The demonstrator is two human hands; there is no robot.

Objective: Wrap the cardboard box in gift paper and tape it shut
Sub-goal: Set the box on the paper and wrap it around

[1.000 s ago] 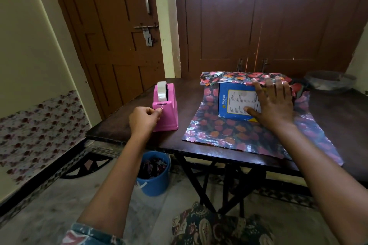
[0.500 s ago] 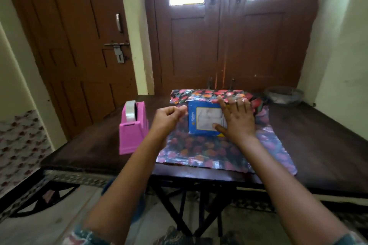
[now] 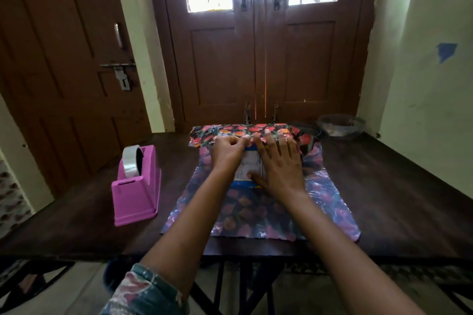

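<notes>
head view: box (image 3: pixel 252 167) lies label-up, long axis hidden; left hand (image 3: pixel 226 152) pinches gift paper (image 3: pixel 256 217), right hand (image 3: pixel 279 163) presses flat.

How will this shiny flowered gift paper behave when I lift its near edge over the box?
Probably floppy: the gift paper lies limp on the table, its near edge rippled. Likely slippery, given the glossy glare on it. It may spring back, since the right hand lies flat on the folded far flap over the box.

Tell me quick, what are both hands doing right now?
Left hand: curled, pinching the gift paper edge.
Right hand: open, pressing flat on the box.
</notes>
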